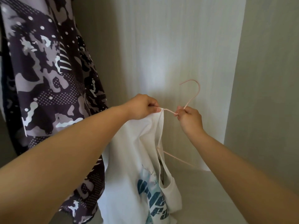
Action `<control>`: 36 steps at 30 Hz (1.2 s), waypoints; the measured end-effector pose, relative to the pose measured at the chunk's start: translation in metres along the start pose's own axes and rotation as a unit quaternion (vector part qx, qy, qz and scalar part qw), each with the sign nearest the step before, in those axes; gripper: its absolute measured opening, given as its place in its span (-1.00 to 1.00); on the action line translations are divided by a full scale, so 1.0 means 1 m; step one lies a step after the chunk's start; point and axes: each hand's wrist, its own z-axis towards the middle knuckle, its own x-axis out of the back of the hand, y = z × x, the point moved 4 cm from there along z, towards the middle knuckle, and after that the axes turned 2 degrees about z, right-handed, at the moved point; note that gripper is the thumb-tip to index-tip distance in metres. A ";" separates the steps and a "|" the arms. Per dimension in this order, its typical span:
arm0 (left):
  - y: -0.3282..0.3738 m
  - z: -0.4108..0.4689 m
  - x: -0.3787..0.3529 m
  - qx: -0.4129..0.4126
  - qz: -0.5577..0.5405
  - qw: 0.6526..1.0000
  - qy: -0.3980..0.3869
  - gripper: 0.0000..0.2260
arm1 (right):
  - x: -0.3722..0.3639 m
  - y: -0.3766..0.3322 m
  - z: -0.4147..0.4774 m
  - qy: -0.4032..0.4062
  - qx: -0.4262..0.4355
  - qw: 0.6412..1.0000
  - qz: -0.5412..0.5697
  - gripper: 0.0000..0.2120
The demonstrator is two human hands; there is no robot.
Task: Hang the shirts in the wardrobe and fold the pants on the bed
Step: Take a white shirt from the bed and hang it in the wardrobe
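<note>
Both my forearms reach forward from the bottom corners, and between them my hands meet on a hanger and a shirt. My left hand pinches the top edge of the white shirt between thumb and curled fingers, right where the end of one hanger arm slips under the cloth. My right hand is closed round the thin pink hanger at the base of its neck, with the hook standing up above my knuckles and curving back to the left. The hanger's other arm shows below, slanting down to the right out of the shirt's opening. The shirt hangs from my left grip, its blue lettering low on the front, its lower part bunched on the pale wardrobe floor. Just left of it hangs a dark camouflage-patterned shirt. Behind stands the wardrobe's pale back panel.
</note>
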 end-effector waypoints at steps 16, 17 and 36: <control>-0.003 -0.006 -0.003 0.048 -0.047 0.998 -0.019 -0.75 | 0.001 -0.009 -0.001 -0.025 -0.015 1.000 0.005 -0.74; -0.001 -0.006 -0.004 0.049 -0.054 0.997 -0.016 -0.76 | -0.001 -0.010 -0.001 -0.032 -0.010 0.999 0.001 -0.73; -0.011 -0.008 -0.020 0.119 -0.085 0.983 0.111 -0.79 | -0.015 0.006 -0.046 0.034 0.133 0.951 -0.275 -0.47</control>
